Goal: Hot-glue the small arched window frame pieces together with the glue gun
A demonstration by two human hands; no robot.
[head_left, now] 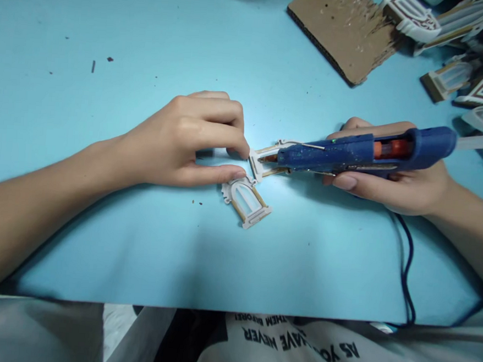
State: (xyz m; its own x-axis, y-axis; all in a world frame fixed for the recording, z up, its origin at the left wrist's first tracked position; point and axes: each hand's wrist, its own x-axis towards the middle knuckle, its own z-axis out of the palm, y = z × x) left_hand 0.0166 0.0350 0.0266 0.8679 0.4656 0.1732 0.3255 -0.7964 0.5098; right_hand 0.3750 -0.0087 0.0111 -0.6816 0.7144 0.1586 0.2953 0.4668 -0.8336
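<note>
Head view: we see our left hand pinching the end of a small cream-and-tan window frame between thumb and fingers. Our right hand grips a blue hot glue gun, its nozzle at that frame. A second arched frame lies just below on the blue table; more frames sit upper right beside corrugated cardboard.

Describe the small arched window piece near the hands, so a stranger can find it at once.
On the blue tabletop, find the left hand and the blue hot glue gun in the right hand. Just below the left thumb lies a small arched window frame of white card and tan strips. Its arch points there, while the similar piece sits under the gun's nozzle.
</note>
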